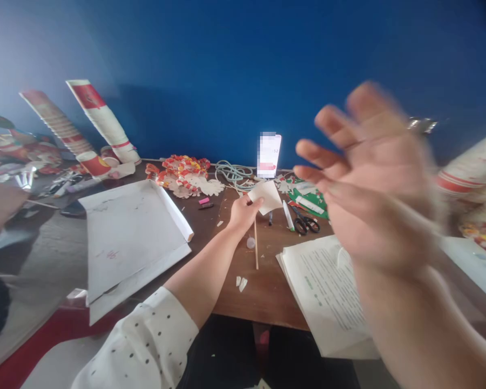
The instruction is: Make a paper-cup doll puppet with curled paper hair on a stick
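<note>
My left hand [244, 210] is closed on a small white piece of paper [267, 197], pinched between thumb and fingers above the desk. A thin wooden stick [256, 251] runs down from below that hand; whether it is joined to the paper I cannot tell. Raised high at the right, close to the camera, my right hand [383, 189] is open with its fingers apart. It is smeared by motion and nothing shows in it. Black-handled scissors [306, 224] and a white marker [288, 216] with a green end lie between the two hands.
A lit phone [270, 156] leans at the blue wall. Printed sheets [319, 286] overhang the desk's front edge. To the left are a white cardboard tray [133, 248], red-and-white paper pieces [182, 175] and stacked paper cups [105, 119]. Another person's arm [4, 205] shows at far left.
</note>
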Demonstrator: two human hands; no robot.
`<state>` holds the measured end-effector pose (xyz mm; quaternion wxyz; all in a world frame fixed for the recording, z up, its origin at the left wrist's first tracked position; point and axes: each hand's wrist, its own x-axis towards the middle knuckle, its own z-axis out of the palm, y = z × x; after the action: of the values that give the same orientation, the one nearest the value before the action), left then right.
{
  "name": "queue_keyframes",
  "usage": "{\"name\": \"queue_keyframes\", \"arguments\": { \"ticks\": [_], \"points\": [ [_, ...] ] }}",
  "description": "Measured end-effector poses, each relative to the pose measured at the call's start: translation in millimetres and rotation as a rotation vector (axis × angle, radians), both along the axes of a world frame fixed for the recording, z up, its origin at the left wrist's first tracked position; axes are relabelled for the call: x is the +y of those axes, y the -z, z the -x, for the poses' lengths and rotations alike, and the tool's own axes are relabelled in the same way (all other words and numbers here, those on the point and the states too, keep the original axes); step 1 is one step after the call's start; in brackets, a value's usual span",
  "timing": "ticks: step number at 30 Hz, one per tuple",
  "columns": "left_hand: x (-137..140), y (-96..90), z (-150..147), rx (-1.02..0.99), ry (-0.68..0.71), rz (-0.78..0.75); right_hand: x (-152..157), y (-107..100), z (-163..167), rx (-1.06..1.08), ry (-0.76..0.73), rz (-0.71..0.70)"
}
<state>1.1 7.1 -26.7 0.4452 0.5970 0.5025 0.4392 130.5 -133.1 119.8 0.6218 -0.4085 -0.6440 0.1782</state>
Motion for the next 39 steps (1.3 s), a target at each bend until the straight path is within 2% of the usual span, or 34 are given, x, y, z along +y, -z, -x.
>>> {"name": "queue_keyframes", "arguments": {
  "ticks": [1, 3, 5, 7, 10, 13, 19, 29, 39],
  "points": [
    [2.4, 1.7, 0.9, -0.019, -0.025, -0.007, 16.5, 12.9, -1.3, 0.059, -0.034, 0.041],
    [7.7, 3.8, 3.5, -0.041, -0.155, 0.003, 46.6, 44.0, -5.2, -0.001, 0.060, 0.211],
    [12.7, 4.0, 6.6, -0.052, -0.293, 0.019, 66.0, 75.0, -7.1, -0.198, 0.123, 0.404],
    [16.2, 3.1, 9.0, -0.055, -0.367, 0.025, 72.5, 98.7, -3.8, -0.427, 0.202, 0.518],
    [17.4, 1.8, 9.9, -0.034, -0.380, 0.010, 68.5, 115.1, 8.4, -0.747, 0.261, 0.683],
    [15.5, 1.6, 9.3, -0.001, -0.358, -0.005, 65.2, 115.6, 19.6, -0.930, 0.262, 0.783],
    [13.8, 3.1, 10.4, 0.003, -0.335, -0.009, 69.7, 108.2, 24.8, -1.038, 0.279, 0.841],
    [12.5, 0.3, 10.9, 0.040, -0.305, -0.006, 66.9, 102.4, 25.0, -1.151, 0.302, 0.843],
    [9.3, -4.0, 10.7, 0.046, -0.278, 0.002, 62.5, 99.5, 21.9, -1.176, 0.269, 0.837]
  ]
}}
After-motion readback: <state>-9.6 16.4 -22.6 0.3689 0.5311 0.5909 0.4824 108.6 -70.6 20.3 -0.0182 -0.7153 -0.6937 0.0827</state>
